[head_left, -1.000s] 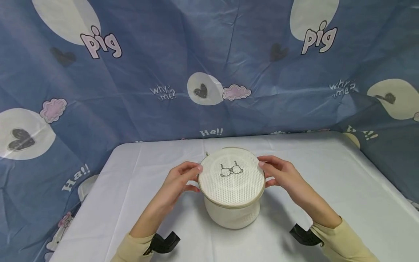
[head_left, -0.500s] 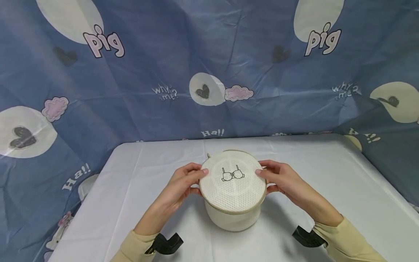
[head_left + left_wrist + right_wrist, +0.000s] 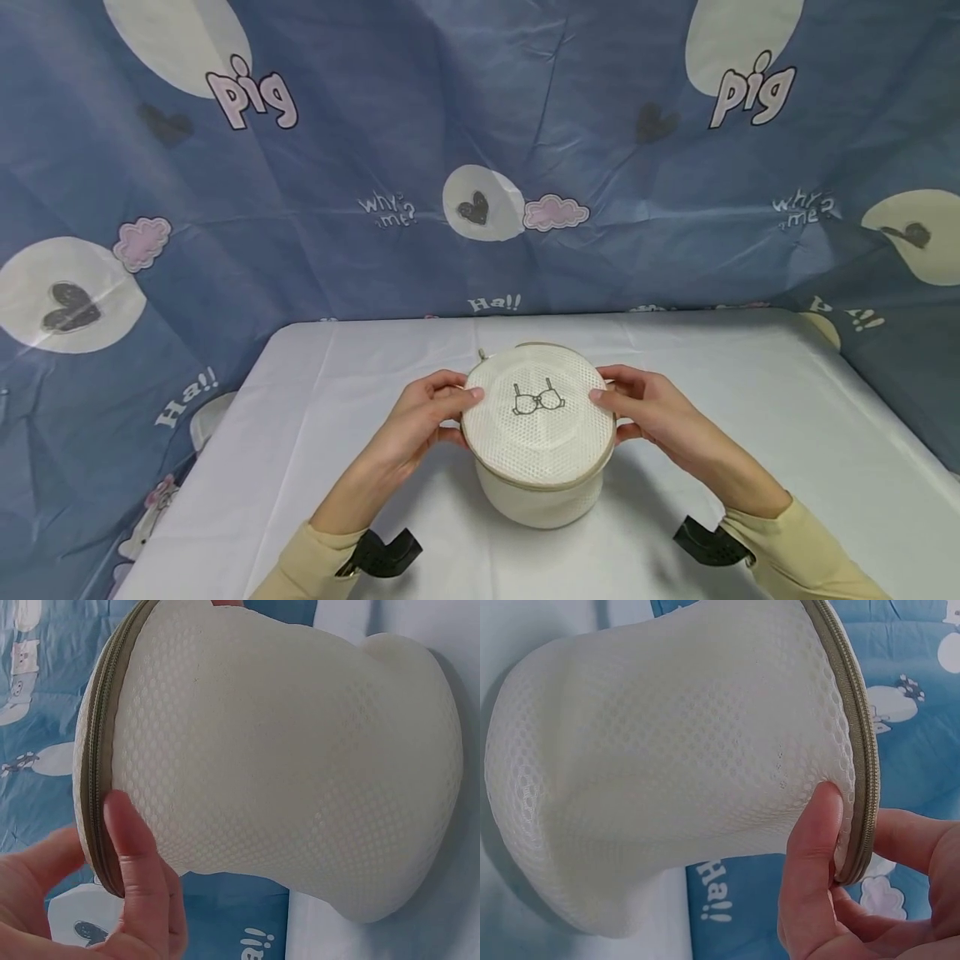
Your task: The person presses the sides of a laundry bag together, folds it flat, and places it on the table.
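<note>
A round cream mesh bra laundry bag (image 3: pixel 543 458) stands upright on the white table, a bra outline printed on its flat lid. My left hand (image 3: pixel 431 414) pinches the lid's left rim, thumb on top and fingers beneath. On the opposite side my right hand (image 3: pixel 645 406) pinches the rim the same way. In the left wrist view a beige zipper (image 3: pixel 97 750) runs round the rim and is closed where it shows; the mesh wall sags inward below it. The right wrist view shows a fingertip (image 3: pixel 825 799) pressed into the mesh just under the zipper. The bag's inside is hidden.
The white cloth-covered table (image 3: pixel 750 392) reaches back to a blue printed curtain (image 3: pixel 360 267) hanging behind it. A small zipper pull (image 3: pixel 482 355) sticks out at the bag's back left. Black wrist mounts (image 3: pixel 386 554) sit at both cream sleeves.
Both thumbs have come further in over the lid, and the lid has tipped slightly, its print showing a little lower. The whole view has drifted slightly; the grip on both sides stays.
</note>
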Motion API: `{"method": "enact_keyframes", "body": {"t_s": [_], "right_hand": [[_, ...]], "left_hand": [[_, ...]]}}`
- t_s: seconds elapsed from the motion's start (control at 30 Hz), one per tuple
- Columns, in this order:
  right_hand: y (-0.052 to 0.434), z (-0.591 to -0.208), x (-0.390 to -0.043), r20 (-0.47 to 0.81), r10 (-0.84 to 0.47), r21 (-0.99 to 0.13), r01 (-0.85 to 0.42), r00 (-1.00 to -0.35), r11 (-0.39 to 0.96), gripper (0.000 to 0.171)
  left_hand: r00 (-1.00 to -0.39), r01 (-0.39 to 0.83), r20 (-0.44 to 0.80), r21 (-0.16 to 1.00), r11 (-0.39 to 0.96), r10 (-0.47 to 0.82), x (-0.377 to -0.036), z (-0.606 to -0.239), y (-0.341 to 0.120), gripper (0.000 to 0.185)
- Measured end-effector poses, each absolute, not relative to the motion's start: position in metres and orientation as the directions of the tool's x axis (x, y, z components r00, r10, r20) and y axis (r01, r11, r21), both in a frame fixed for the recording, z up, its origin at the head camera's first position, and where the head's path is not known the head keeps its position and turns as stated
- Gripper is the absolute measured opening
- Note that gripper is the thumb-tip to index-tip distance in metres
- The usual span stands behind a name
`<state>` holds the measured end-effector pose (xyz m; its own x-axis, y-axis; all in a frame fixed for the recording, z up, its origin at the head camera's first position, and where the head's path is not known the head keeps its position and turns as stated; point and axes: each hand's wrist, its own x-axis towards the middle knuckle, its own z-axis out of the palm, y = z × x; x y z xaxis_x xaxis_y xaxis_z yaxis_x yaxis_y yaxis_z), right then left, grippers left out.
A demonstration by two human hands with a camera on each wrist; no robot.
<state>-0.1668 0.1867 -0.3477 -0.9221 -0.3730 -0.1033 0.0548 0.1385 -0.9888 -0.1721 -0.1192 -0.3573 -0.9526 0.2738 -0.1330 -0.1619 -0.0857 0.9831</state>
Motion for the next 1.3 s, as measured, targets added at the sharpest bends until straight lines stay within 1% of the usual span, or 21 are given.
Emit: {"method": "enact_keyframes", "body": {"t_s": [0.17, 0.83, 1.0, 1.3], "right_hand": [[0.188, -0.349, -0.167, -0.102, -0.365, -0.989, 0.055, -0.925, 0.138, 0.048], [0.188, -0.356, -0.167, -0.113, -0.352, -0.988, 0.066, -0.929, 0.142, 0.048], [0.188, -0.36, -0.165, -0.13, -0.35, -0.985, 0.081, -0.928, 0.149, 0.05], [0.186, -0.368, -0.164, -0.14, -0.33, -0.981, 0.086, -0.934, 0.172, 0.048]], "left_hand": [[-0.945, -0.158, -0.133, 0.986, -0.059, 0.298, -0.171, -0.357, -0.118, 0.047], [-0.954, -0.136, -0.115, 0.989, -0.057, 0.277, -0.174, -0.36, -0.112, 0.044], [-0.954, -0.137, -0.12, 0.99, -0.042, 0.275, -0.175, -0.362, -0.112, 0.044], [-0.958, -0.141, -0.136, 0.99, -0.003, 0.251, -0.172, -0.364, -0.113, 0.045]]}}
